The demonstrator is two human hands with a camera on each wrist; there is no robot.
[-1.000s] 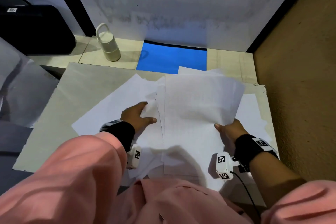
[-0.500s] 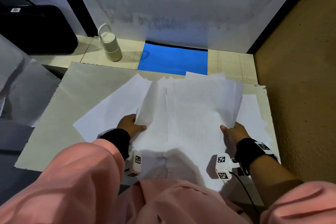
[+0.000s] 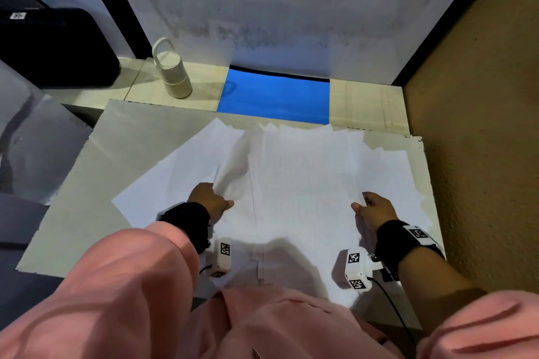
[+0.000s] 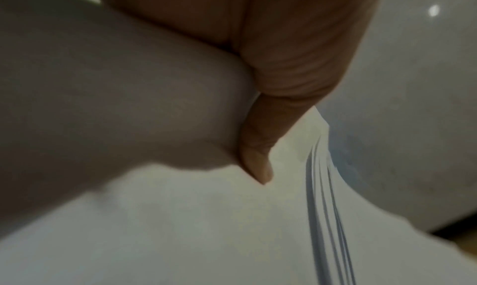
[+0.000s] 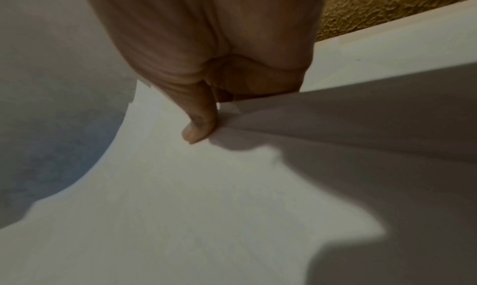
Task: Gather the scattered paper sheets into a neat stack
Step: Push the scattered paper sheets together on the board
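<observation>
Several white paper sheets (image 3: 303, 183) lie gathered in a loose bundle on a pale board (image 3: 96, 172). My left hand (image 3: 211, 201) grips the bundle's left edge, thumb on top; the left wrist view shows the thumb (image 4: 258, 162) pressing the sheets (image 4: 232, 228), whose layered edges fan out beside it. My right hand (image 3: 372, 207) pinches the right edge, and the right wrist view shows its thumb (image 5: 198, 126) on the paper (image 5: 206, 197). A further sheet (image 3: 163, 183) sticks out flat to the left, another (image 3: 393, 178) to the right.
A cream bottle with a loop handle (image 3: 172, 73) stands behind the board at left. A blue mat (image 3: 277, 96) lies at the back centre against the white wall. A black case (image 3: 55, 49) sits far left. A tan wall (image 3: 481, 125) borders the right side.
The raised bundle has come down flat on the board. Both hands slid along its side edges and kept their hold, and the left sheet folded over into the bundle.
</observation>
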